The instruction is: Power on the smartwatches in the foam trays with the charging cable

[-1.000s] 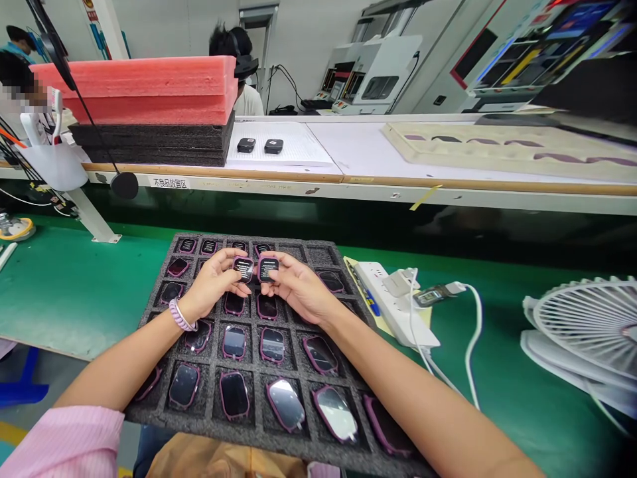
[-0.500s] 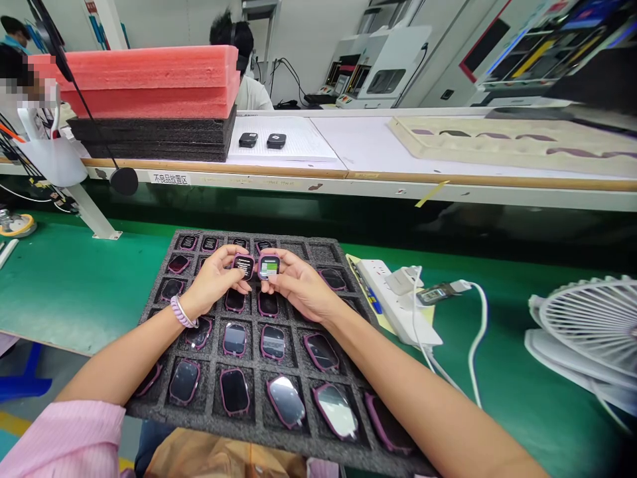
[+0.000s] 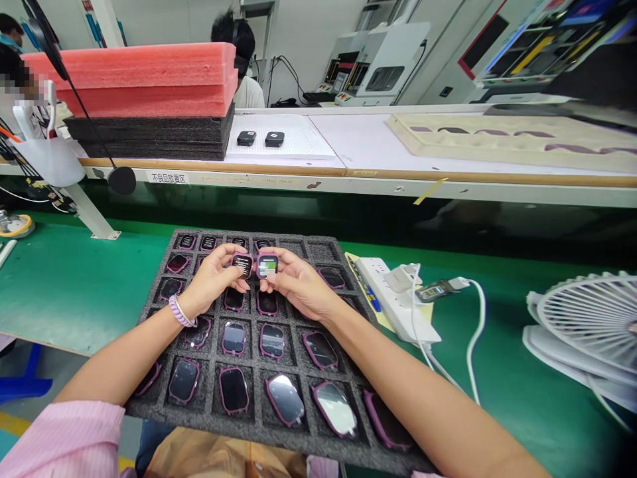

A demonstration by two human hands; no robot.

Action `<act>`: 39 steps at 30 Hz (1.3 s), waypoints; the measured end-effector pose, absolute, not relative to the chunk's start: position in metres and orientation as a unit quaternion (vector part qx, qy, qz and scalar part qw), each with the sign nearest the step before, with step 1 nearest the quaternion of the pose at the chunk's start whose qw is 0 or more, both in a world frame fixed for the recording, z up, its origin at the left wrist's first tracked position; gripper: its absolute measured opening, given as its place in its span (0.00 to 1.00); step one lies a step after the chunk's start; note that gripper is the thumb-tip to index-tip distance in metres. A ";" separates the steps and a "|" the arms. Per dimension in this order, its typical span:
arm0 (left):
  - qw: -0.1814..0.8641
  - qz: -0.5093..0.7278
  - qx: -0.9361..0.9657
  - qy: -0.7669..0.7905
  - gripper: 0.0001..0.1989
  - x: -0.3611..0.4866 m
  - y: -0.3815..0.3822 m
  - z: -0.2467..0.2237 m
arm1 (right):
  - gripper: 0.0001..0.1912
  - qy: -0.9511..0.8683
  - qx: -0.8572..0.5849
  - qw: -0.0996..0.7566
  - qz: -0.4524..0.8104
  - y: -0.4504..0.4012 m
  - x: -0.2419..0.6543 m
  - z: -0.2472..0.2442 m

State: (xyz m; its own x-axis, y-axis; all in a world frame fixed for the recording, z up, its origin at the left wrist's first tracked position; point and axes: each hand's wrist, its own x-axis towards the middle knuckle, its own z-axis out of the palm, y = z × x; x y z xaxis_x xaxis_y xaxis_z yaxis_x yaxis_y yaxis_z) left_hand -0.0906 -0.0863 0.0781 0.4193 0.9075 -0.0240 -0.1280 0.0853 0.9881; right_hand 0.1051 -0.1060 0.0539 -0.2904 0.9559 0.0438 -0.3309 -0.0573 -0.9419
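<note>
My left hand pinches a purple-framed smartwatch whose dark screen carries lines of white text. Close beside it, my right hand grips a second smartwatch; its screen is lit with white and green areas, and my thumb covers the lower edge. Both are held over a dark grey foam tray with square pockets. Purple-framed watch units lie face up in many of the pockets. A few in the back row display text; the nearer ones have dark or reflective screens.
Right of the tray lie a white power strip and a small USB meter with white cables. A white fan stands farther right. On the shelf are pink foam blocks, two small black pieces and a cream tray.
Both hands keep the two smartwatches in almost the same place. The whole view has shifted very slightly.
</note>
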 end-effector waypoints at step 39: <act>0.671 0.389 0.533 0.338 0.16 -0.091 -0.087 0.078 | 0.22 -0.458 -0.343 0.508 0.643 -0.107 0.105 0.055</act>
